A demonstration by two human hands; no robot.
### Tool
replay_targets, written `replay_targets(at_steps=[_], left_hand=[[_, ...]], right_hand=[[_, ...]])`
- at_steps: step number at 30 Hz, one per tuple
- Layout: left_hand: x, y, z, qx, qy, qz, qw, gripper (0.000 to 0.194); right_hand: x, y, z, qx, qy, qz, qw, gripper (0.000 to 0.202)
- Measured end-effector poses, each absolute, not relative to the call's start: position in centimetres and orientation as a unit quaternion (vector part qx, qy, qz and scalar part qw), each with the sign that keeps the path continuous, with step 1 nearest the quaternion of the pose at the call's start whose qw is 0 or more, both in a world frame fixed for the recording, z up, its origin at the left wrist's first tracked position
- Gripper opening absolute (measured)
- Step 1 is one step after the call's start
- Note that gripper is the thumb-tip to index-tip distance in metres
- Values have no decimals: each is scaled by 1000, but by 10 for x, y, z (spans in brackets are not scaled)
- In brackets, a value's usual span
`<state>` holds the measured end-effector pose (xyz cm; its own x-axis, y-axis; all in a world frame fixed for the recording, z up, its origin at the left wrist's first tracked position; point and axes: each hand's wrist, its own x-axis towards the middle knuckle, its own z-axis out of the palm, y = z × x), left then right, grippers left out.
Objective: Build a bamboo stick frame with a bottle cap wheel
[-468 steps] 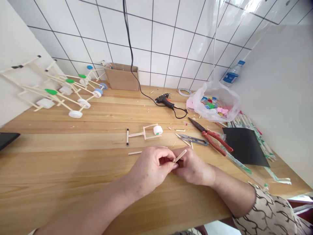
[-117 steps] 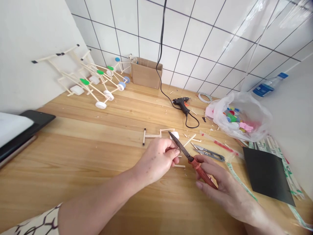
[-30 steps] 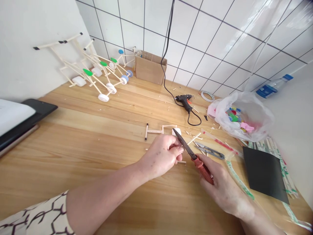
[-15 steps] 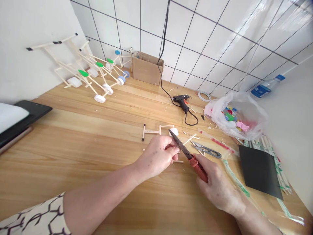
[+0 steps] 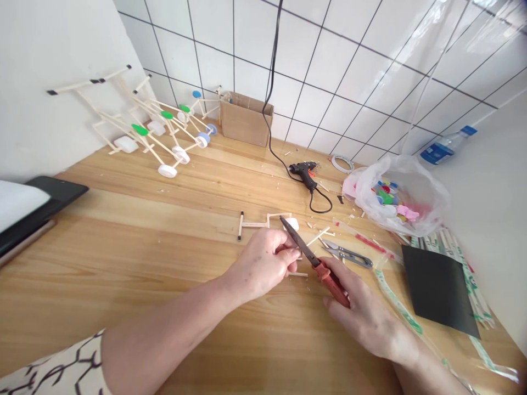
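My right hand (image 5: 364,315) is wrapped round the red handles of a pair of long-nosed pliers (image 5: 332,284). Their dark jaws point up and left, passing over the fingertips of my left hand (image 5: 263,260). Thumb and fingers of that left hand are pinched together by the jaws; what they hold is hidden. Just beyond the fingers lies a small stick frame (image 5: 255,224) with a black-tipped crossbar and a white block (image 5: 291,224) at its right end. A pale thin stick (image 5: 318,236) shows right of the jaws, and small snips (image 5: 349,255) lie beside it.
Behind are a black glue gun (image 5: 304,173), a tape roll (image 5: 342,163) and a cardboard box (image 5: 247,118). Wheeled stick models (image 5: 167,142) stand at back left. On the right are a plastic bag (image 5: 432,192), a bottle (image 5: 447,147) and a black sheet (image 5: 436,288). A dark tablet-like device (image 5: 61,189) sits left.
The view has shifted slightly. The pliers have moved a little left and down with my right hand, while my left hand keeps its pinch in nearly the same place.
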<state>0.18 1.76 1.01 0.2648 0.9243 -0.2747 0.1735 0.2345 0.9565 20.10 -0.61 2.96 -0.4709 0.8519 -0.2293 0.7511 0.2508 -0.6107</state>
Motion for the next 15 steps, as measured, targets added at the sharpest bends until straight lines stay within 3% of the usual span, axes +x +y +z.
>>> replay_targets(at_steps=[15], left_hand=[[4,16,5,499,496,330,629,15]], right_hand=[[198,-16,29,-537,-770,341,49,31]])
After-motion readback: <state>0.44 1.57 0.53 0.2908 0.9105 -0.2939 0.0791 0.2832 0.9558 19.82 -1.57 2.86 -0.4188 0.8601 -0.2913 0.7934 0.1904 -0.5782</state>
